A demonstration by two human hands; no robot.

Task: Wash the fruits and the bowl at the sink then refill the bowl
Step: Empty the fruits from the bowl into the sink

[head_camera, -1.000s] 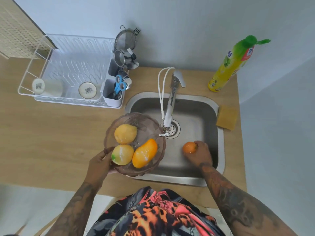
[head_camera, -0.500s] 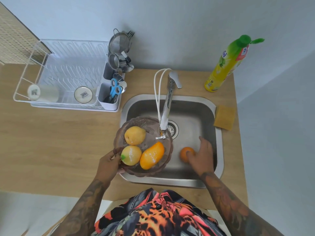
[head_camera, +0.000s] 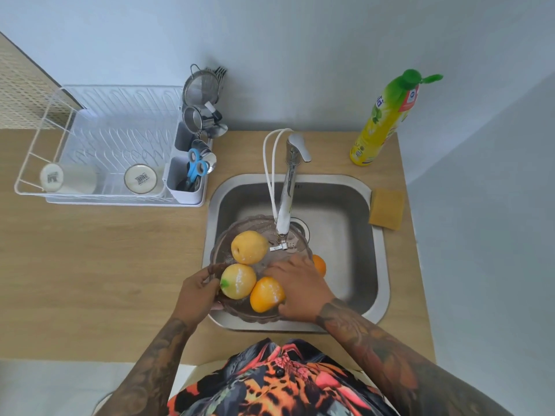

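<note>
A brownish glass bowl (head_camera: 240,224) hangs over the left part of the steel sink (head_camera: 345,241), under the faucet (head_camera: 286,202). In it lie a yellow pear-like fruit (head_camera: 248,247), a yellow lemon-like fruit (head_camera: 238,281) and an orange mango (head_camera: 264,293). My left hand (head_camera: 196,295) grips the bowl's near-left rim. Across the bowl's right side lies my right hand (head_camera: 300,286), fingers over the mango and thumb at its near side. A small orange (head_camera: 319,264) sits on the sink floor, partly hidden behind that hand.
A white dish rack (head_camera: 99,145) with two cups and a utensil holder (head_camera: 184,183) stands left of the sink. A yellow-green soap bottle (head_camera: 381,121) and a yellow sponge (head_camera: 387,208) sit at the right. Wooden counter surrounds the sink.
My right hand let go of the small orange on the sink floor and moved left onto the mango in the bowl. The bowl shifted right, under the spout.
</note>
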